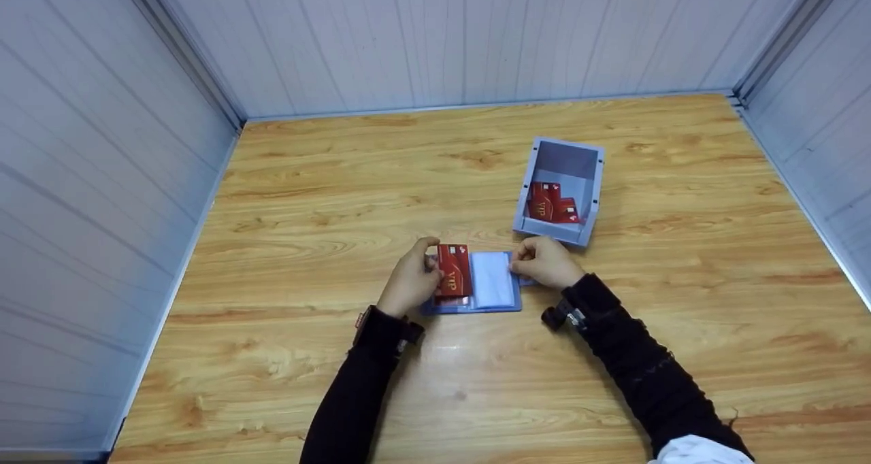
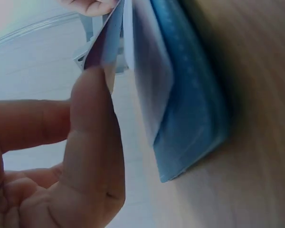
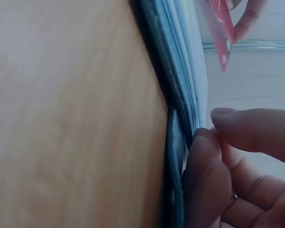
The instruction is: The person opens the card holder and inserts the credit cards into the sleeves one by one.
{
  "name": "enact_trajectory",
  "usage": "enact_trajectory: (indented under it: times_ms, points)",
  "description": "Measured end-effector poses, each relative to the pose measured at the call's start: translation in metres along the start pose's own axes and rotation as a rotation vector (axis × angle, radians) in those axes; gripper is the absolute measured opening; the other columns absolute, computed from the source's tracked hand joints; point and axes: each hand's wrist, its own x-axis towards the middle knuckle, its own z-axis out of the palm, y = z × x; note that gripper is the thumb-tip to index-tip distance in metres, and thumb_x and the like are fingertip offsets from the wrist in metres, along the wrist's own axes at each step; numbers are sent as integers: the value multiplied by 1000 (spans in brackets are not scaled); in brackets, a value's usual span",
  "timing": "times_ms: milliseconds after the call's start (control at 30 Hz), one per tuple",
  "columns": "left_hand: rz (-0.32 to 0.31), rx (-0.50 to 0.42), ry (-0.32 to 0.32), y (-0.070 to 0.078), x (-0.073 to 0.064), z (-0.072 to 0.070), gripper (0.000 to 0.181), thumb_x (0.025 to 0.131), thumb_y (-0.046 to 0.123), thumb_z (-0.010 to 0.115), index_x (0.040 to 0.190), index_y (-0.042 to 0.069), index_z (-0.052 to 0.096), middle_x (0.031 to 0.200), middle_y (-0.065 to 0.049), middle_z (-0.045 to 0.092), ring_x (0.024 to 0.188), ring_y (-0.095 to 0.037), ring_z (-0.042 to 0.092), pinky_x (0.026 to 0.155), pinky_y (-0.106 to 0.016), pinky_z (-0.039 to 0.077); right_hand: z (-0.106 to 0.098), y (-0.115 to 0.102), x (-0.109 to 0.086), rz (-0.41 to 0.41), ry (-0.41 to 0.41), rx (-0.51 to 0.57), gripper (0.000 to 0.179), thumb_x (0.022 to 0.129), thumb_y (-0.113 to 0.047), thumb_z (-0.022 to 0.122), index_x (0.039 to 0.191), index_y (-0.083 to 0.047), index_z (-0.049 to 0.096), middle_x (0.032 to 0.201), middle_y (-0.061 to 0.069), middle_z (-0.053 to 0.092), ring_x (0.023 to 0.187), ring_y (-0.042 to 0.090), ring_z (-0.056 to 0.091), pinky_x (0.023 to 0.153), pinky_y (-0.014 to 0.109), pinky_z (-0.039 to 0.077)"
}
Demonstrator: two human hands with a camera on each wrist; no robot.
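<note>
I have the red VIP card (image 1: pixel 454 271) pinched by its left side in my left hand (image 1: pixel 414 279), thumb on its face, above the left half of the blue card holder (image 1: pixel 486 310), which lies spread on the desk (image 1: pixel 306 219). My right hand (image 1: pixel 550 261) is curled at the holder's right edge, thumb and fingers drawn close together on the edges of the pale sleeves (image 1: pixel 492 279); whether a single leaf is caught between them I can't tell. Since I grip the card by one side only, I judge it could swivel or slip if its free edge snagged on a pocket's mouth. The thin sleeves could buckle if I pushed at a slant, and if my right fingers let go, the leaves might flop over or the holder might skid. From my head the card seems almost to lie on the holder; my left wrist view shows it nearly edge-on with a gap beneath, and my right wrist view shows its corner tilted clear. Only that right view separates the stacked leaves, with the blue flap (image 3: pixel 175 171) below my fingers. Only the head view shows the red cards (image 1: pixel 543 204) inside the grey bin (image 1: pixel 558 235) beyond my right hand.
</note>
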Motion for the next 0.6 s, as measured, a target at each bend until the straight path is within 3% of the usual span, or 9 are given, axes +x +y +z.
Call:
enact_trajectory:
  times_ms: [300, 600]
  points:
    - [-71, -3, -39, 0, 0, 6, 58, 86, -8, 57, 141, -1, 42, 80, -2, 49, 61, -14, 56, 57, -29, 59, 0, 1, -1, -31, 7, -110, 11, 80, -12, 74, 80, -3, 67, 70, -5, 58, 62, 8, 48, 55, 21, 38]
    - [-83, 4, -77, 2, -1, 9, 56, 86, -7, 58, 139, -1, 43, 79, -1, 50, 61, -13, 57, 59, -29, 59, -1, 1, 1, -27, -14, -105, 10, 81, -10, 73, 81, -3, 67, 71, -4, 58, 64, 9, 49, 59, 21, 40]
